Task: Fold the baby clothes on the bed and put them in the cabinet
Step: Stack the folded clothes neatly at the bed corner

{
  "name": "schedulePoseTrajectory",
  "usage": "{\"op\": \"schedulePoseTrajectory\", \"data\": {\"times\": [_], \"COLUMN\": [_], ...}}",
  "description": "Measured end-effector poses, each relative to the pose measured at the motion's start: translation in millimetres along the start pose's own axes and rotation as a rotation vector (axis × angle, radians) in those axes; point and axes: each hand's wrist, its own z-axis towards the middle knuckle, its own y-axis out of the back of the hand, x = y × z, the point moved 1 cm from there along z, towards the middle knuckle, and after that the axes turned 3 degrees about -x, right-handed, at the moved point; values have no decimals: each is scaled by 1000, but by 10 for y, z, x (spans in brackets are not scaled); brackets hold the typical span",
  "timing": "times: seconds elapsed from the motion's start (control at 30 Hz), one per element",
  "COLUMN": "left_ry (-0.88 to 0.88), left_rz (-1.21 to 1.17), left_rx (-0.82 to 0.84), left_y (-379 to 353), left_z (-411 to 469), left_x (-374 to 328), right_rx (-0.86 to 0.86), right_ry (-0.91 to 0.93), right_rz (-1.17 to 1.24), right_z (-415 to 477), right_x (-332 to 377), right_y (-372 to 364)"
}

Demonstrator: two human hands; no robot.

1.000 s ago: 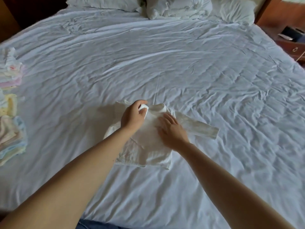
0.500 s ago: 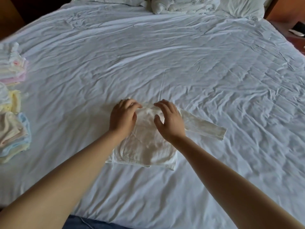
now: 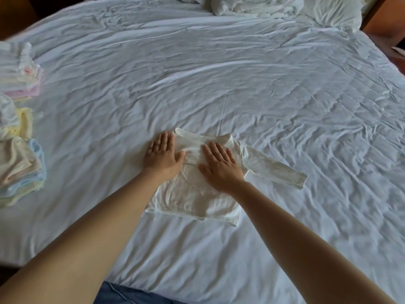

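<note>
A cream baby shirt [image 3: 197, 198] lies flat on the white bed sheet [image 3: 219, 84], its right sleeve [image 3: 278, 170] stretched out to the right and its left side folded in. My left hand [image 3: 163, 155] rests palm down on the shirt's upper left edge, fingers spread. My right hand [image 3: 221, 165] presses flat on the chest of the shirt, just below the neckline. Neither hand holds anything. The cabinet is not in view.
Folded pastel baby clothes lie in piles at the bed's left edge: a pink and white pile [image 3: 20, 75], a yellow one [image 3: 17, 121], a beige and blue one [image 3: 19, 172]. Pillows [image 3: 328, 12] lie at the head. A wooden nightstand [image 3: 392, 40] stands far right.
My left hand let go of the folded-in sleeve near the neckline. Both hands went from curled at the collar to flat, palms down on the shirt.
</note>
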Motion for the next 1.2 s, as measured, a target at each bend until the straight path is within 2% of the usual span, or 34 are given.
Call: {"op": "schedulePoseTrajectory", "data": {"times": [0.1,0.2,0.23,0.3,0.47,0.63,0.93,1.13,1.2], "left_ry": [10,-48,-86,-161,-328,-436,-439,-413,-393], "left_rz": [41,71,74,58,42,89,163,142,101], "left_rx": [26,-54,-66,-41,10,128,215,227,253], "left_y": [123,165,157,128,32,-97,-237,-189,-142], "left_z": [-43,-211,-280,-403,-605,-688,-676,-677,-690], "left_x": [-61,-204,-289,-523,-1225,-1669,-1739,-1791,-1821], "right_rx": [-23,-291,-385,-466,-426,-307,-350,-409,-448], "right_ry": [41,13,-14,-90,-216,-367,-483,-535,-563], "right_rz": [86,248,242,209,108,89,72,321,506], "right_z": [-47,-223,-286,-394,-674,-866,-1026,-1070,-1061], "right_x": [-40,-193,-284,-493,-914,-1251,-1474,-1452,-1421], "right_y": [114,297,351,433,531,541,586,711,782]}}
